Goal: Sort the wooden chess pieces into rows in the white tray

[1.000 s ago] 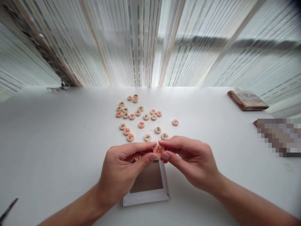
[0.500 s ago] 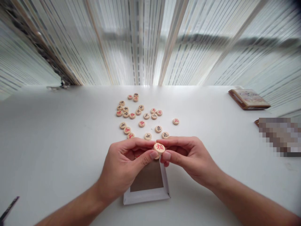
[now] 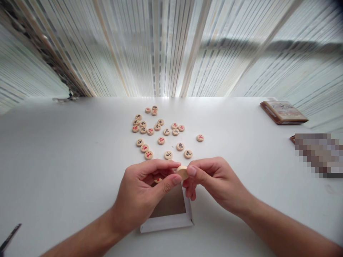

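A round wooden piece [image 3: 182,172] is pinched between both hands, its plain side toward me. My left hand [image 3: 147,189] grips it from the left with thumb and fingertips. From the right, my right hand [image 3: 211,178] holds its edge between thumb and forefinger, the other fingers curled below. Beneath the hands lies an open white box [image 3: 167,225] with a brown bottom. A piece with a red mark [image 3: 158,180] shows partly behind my left fingers. Beyond the hands, several round pieces with red or black characters lie scattered, such as a red one [image 3: 148,155] and a black one [image 3: 188,154].
The white table [image 3: 80,150] reaches back to a striped curtain [image 3: 171,46]. A brown-edged box [image 3: 285,112] lies at the back right, with a pixelated object [image 3: 320,153] nearer. A dark thin object [image 3: 10,237] is at the lower left edge.
The held piece has turned from its red character to its plain side. My right fingers have shifted their grip, and the lower ones have dropped slightly.
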Demonstrator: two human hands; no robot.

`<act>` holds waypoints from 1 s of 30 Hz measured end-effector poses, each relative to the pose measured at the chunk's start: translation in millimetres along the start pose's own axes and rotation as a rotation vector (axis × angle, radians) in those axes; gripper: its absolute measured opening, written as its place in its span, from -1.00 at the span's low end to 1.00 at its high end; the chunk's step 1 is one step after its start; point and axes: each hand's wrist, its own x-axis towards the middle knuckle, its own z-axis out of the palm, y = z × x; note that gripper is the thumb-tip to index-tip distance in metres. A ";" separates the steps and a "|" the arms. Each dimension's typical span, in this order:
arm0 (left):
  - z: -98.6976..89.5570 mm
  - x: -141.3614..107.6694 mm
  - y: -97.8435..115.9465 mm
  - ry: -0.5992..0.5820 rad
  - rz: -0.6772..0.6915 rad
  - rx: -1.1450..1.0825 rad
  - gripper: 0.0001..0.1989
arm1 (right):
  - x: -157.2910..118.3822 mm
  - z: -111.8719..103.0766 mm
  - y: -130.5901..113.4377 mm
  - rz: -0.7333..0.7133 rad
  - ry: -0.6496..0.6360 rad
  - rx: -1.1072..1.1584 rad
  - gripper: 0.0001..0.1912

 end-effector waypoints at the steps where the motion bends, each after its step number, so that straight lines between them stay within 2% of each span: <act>1: 0.3 -0.4 -0.3 -0.015 0.010 0.007 -0.80 | 0.1 0.0 0.0 0.014 -0.005 0.014 -0.57; 5: 1.6 0.4 -0.8 -0.073 0.068 0.025 -0.69 | 0.7 0.6 1.9 0.067 -0.038 0.110 -0.56; 9: 0.9 2.2 -0.8 -0.067 0.146 0.107 -0.72 | 0.7 0.9 3.3 0.112 -0.052 0.145 -0.53; 13: -1.1 2.5 -3.1 -0.064 0.155 0.184 -0.75 | 1.3 2.7 2.5 0.139 -0.023 0.162 -0.66; 17: -1.8 1.9 -6.2 -0.096 0.194 0.220 -0.71 | 1.4 5.8 3.6 0.173 0.001 0.210 -0.56; 23: 0.9 0.8 -2.0 -0.140 0.287 0.301 -0.72 | 0.1 7.9 4.2 0.164 0.040 0.155 -0.61; 26: 2.2 0.9 0.6 -0.165 0.286 0.330 -0.78 | -0.5 6.4 2.8 0.148 0.021 0.130 -0.63; 30: 1.8 0.8 0.8 -0.175 0.210 0.248 -0.84 | -0.9 2.8 3.1 0.141 -0.027 0.139 -0.65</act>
